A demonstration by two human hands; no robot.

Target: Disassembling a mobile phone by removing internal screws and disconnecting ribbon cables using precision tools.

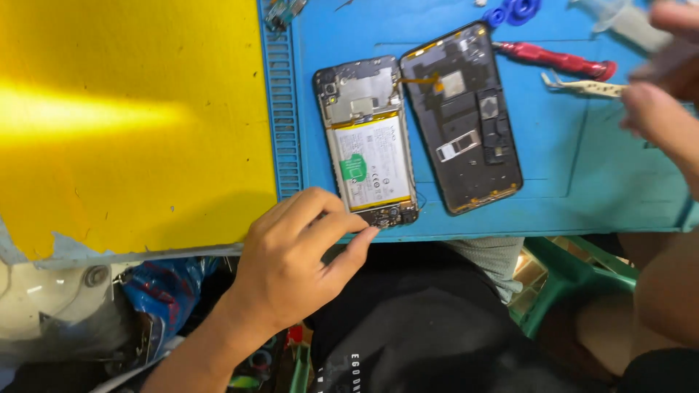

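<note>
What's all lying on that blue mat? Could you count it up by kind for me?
Opened phone body with battery: 1
Detached phone back cover: 1
Red-handled screwdriver: 1
Tweezers: 1
Blue round pieces at the top edge: 2, cut off by the frame
Total: 6

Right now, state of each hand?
Left hand: fingers curled, fingertips touching the bottom edge of the opened phone; no clamped grip.
Right hand: blurred at the frame edge; open or closed cannot be told.
</note>
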